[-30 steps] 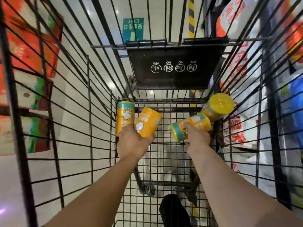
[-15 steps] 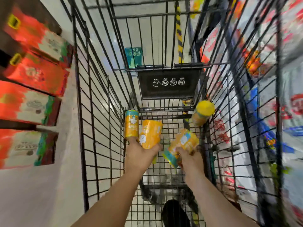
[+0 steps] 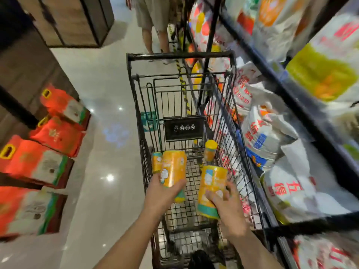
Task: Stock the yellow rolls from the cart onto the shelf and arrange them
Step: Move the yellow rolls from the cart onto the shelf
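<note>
In the lower centre, the left hand [image 3: 163,193] grips one yellow roll [image 3: 172,169] and the right hand [image 3: 227,206] curls round a second roll [image 3: 212,189] over the cart [image 3: 180,56], so pick-up seems done and the next move calls for carrying both to the shelf [image 3: 295,94] at the right.

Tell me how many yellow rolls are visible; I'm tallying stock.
4. First roll in left hand; second roll beside it at cart's left wall; third roll in right hand; fourth roll against right wall. More may be hidden.
</note>
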`<action>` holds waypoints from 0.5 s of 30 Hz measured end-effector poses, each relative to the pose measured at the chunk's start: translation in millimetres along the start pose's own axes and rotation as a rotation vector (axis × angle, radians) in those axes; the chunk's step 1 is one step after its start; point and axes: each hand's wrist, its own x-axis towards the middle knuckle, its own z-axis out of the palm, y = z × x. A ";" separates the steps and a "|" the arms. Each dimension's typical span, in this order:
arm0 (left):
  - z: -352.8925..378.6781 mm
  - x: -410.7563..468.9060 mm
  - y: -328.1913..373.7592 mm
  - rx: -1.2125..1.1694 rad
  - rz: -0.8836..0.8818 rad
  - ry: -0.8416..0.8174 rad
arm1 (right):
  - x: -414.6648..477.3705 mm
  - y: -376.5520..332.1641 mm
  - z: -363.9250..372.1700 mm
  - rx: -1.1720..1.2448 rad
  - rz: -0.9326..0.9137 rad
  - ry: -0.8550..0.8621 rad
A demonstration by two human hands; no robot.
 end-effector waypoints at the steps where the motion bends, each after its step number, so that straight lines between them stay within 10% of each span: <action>1: -7.1 -17.6 4.0 -0.023 0.016 -0.013 | -21.3 -4.4 -2.9 0.003 -0.027 -0.010; 15: -52.5 -217.0 102.1 0.021 0.524 -0.190 | -249.9 -110.9 -53.9 0.032 -0.501 0.094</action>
